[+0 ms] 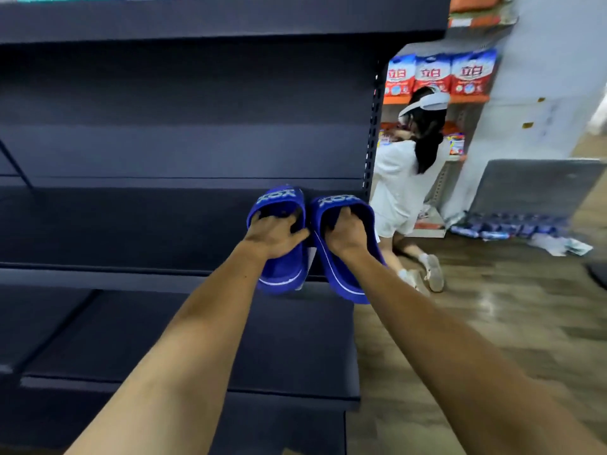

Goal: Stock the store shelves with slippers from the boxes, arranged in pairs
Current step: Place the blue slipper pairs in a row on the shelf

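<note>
Only two arms and two hands of the person's body are in view. The left forearm [197, 339] and the right forearm [443, 339] are bare along their whole visible length, from the lower edge of the view up to the wrist. Both are slim and smooth, and the wide lens draws them broad near the camera and narrow toward the wrists. The left hand [274, 236] is bare, with its back, knuckles and thumb showing. The right hand [346, 233] is bare too, showing its back. The fingertips of both are hidden.
</note>
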{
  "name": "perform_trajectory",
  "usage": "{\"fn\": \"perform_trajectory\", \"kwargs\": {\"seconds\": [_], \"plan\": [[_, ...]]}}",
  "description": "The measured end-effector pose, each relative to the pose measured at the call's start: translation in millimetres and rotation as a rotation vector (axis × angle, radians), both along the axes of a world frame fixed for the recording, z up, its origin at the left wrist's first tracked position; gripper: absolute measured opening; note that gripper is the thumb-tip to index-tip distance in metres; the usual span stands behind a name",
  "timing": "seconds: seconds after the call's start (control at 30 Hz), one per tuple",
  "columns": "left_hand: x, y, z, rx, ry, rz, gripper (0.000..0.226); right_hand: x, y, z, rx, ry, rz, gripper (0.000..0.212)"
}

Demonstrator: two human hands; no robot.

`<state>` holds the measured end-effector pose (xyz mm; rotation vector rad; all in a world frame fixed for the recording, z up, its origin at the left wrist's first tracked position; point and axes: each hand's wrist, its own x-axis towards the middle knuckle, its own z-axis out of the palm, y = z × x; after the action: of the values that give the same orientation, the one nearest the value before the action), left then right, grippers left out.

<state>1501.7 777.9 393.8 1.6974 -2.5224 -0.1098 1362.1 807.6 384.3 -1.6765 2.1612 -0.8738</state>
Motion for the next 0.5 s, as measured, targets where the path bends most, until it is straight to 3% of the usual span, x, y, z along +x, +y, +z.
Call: {"fn": "perform_trajectory", "kwargs": {"seconds": [0.13,0.33,0.5], "plan": [[-2,-28,0,-0.102,0.022,-0.078,0.047,2,-22,-2,-0.041,-0.058,-0.049,0.037],[-5,-37,-2,-0.106,0.009,-0.075,0.044,10,-51,3,-0.038,-0.173,-0.163,0.039],[-8,-40,-6,-0.219,0.030,-0.084,0.041,15,-61,6,0.012,-0.090,-0.138,0.040]]}}
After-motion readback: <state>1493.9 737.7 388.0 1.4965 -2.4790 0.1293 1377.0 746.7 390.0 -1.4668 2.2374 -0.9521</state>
